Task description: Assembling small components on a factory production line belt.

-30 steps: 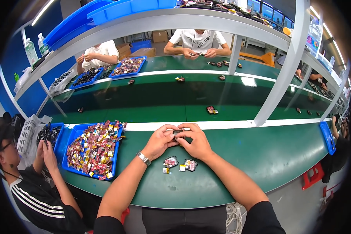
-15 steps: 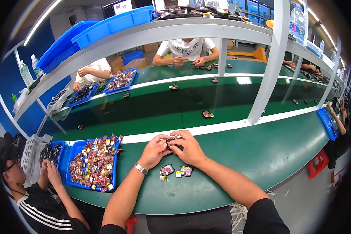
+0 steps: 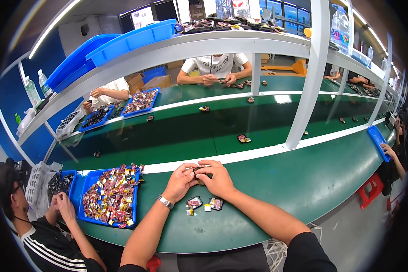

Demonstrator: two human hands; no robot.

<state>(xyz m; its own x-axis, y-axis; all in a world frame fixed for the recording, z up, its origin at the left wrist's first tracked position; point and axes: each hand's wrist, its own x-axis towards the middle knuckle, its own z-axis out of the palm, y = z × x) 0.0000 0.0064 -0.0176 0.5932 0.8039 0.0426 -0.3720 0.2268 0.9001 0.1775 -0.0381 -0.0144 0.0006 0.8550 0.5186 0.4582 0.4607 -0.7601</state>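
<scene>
My left hand (image 3: 178, 185) and my right hand (image 3: 218, 180) meet above the green bench, both closed on one small black casing (image 3: 197, 170). The fingers cover most of it; a yellowish bit shows beneath. Just in front of my wrists lie two black casings side by side, a left one (image 3: 194, 202) and a right one (image 3: 216, 203), each with a reddish circuit board and a white-and-yellow tab. A blue tray (image 3: 82, 205) to the left of my left forearm is heaped with small red circuit boards (image 3: 111, 196) with yellow and white tabs.
A white rail (image 3: 240, 156) separates my bench from a green belt (image 3: 167, 136) carrying scattered casings. A grey post (image 3: 306, 90) rises ahead on the right, under a shelf with blue bins (image 3: 131, 45). A person (image 3: 45, 231) sits close at left. Far right stands another blue tray (image 3: 379, 143).
The whole view has shifted slightly. My fingers have moved a little around the casing, which stays between both hands. At far right, a person's hand has come down to the blue tray.
</scene>
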